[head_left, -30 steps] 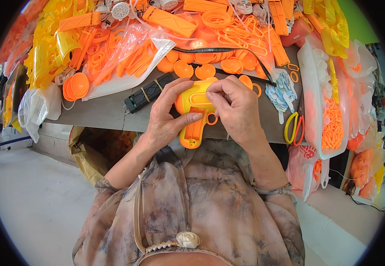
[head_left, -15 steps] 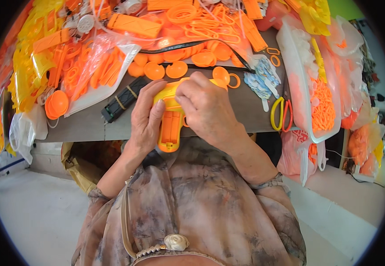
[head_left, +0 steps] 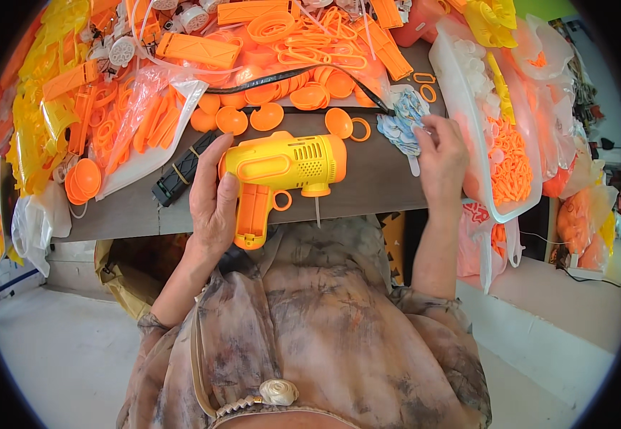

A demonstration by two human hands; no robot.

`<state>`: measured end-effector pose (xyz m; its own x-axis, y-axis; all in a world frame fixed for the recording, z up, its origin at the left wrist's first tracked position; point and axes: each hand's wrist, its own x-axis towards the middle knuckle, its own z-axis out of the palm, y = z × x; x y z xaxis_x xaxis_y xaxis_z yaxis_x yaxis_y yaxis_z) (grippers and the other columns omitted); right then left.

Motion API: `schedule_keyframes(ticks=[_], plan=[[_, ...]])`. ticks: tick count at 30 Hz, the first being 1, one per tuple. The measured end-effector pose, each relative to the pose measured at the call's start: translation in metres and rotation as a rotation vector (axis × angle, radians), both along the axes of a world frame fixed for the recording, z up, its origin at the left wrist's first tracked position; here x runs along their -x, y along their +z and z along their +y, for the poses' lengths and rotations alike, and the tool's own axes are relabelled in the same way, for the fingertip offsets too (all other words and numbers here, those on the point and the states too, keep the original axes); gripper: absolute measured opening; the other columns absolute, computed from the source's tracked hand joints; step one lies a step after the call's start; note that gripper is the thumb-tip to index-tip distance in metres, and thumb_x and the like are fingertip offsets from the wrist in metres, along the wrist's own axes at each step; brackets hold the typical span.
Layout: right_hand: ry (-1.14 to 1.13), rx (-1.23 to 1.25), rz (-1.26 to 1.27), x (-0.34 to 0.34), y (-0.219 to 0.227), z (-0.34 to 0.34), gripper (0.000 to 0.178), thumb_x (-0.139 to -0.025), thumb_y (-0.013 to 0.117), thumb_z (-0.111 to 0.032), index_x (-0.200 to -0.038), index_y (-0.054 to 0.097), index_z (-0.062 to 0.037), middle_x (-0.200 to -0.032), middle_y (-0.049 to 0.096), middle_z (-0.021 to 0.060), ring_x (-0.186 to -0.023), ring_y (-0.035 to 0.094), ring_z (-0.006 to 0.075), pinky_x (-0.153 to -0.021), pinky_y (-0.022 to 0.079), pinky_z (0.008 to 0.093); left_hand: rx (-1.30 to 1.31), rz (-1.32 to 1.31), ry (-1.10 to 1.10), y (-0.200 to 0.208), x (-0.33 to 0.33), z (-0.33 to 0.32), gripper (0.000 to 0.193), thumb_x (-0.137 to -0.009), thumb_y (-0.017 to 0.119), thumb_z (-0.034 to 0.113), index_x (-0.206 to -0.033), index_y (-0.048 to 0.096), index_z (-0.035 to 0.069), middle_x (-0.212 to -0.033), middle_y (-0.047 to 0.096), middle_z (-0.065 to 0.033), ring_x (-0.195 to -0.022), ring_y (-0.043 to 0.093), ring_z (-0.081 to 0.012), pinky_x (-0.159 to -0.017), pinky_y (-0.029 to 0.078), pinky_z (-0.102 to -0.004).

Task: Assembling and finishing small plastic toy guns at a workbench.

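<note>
A yellow and orange toy gun (head_left: 282,163) is gripped at its rear by my left hand (head_left: 212,191), with its round orange muzzle pointing right. Its handle hangs down and shows an uncovered orange compartment (head_left: 253,207); a trigger ring sits beside it. Over to the right, my right hand (head_left: 441,159) has its thumb and fingers pinched at the edge of a pile of blue-and-white printed pieces (head_left: 400,121). Small orange cups (head_left: 266,116) and an orange ring (head_left: 360,129) lie just beyond the toy gun.
Loose orange parts (head_left: 310,50) heap across the far table, with yellow shells (head_left: 35,136) at left. A black strap (head_left: 289,74) crosses them. A dark, banded block (head_left: 182,169) lies near my left hand. A white bin (head_left: 498,204) of orange chain pieces stands at right.
My right hand has left the toy gun and moved right to the blue-and-white pieces. The gun, still in my left hand, is now uncovered along its side. The whole view has shifted slightly.
</note>
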<state>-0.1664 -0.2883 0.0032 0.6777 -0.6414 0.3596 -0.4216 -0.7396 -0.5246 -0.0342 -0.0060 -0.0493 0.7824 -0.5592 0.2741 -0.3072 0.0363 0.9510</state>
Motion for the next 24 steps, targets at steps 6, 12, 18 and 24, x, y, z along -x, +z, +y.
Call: schedule_keyframes(ticks=[6,12,18,24], plan=[[0.054,0.229,0.149,0.028,-0.034,-0.035,0.017,-0.076,0.065,-0.006,-0.092,0.062,0.0006,-0.085,0.059,0.0124,-0.081,0.057,0.0291,-0.073,0.045,0.0375,-0.039,-0.334,0.087,0.009,-0.001,0.002,0.040,-0.095,0.049,0.018,-0.128,0.045,-0.005,-0.133,0.044,-0.0208,-0.123,0.043,-0.0285,-0.102,0.034,-0.0359],[0.129,0.406,0.176,0.029,-0.031,-0.038,0.014,-0.080,0.061,-0.004,-0.093,0.062,0.0003,-0.086,0.059,0.0138,-0.083,0.056,0.0316,-0.073,0.045,0.0391,0.031,-0.353,0.120,0.024,-0.002,0.012,0.036,-0.090,0.055,0.010,-0.123,0.049,-0.006,-0.132,0.045,-0.0233,-0.124,0.044,-0.0307,-0.103,0.034,-0.0381],[0.174,0.227,0.140,0.026,-0.003,-0.026,0.013,-0.085,0.059,-0.005,-0.094,0.061,0.0030,-0.081,0.060,0.0105,-0.076,0.058,0.0226,-0.066,0.045,0.0347,0.075,-0.378,0.139,0.038,-0.003,0.013,0.034,-0.087,0.060,0.006,-0.118,0.052,-0.007,-0.126,0.050,-0.0234,-0.119,0.048,-0.0298,-0.101,0.036,-0.0373],[0.198,-0.703,-0.101,-0.002,0.022,0.023,0.013,-0.089,0.059,-0.006,-0.098,0.063,0.0030,-0.073,0.060,0.0028,-0.058,0.053,0.0062,-0.051,0.042,0.0210,0.047,-0.351,-0.009,0.066,0.004,-0.002,0.031,-0.080,0.065,-0.001,-0.110,0.057,-0.005,-0.110,0.058,-0.0179,-0.098,0.057,-0.0247,-0.084,0.045,-0.0323]])
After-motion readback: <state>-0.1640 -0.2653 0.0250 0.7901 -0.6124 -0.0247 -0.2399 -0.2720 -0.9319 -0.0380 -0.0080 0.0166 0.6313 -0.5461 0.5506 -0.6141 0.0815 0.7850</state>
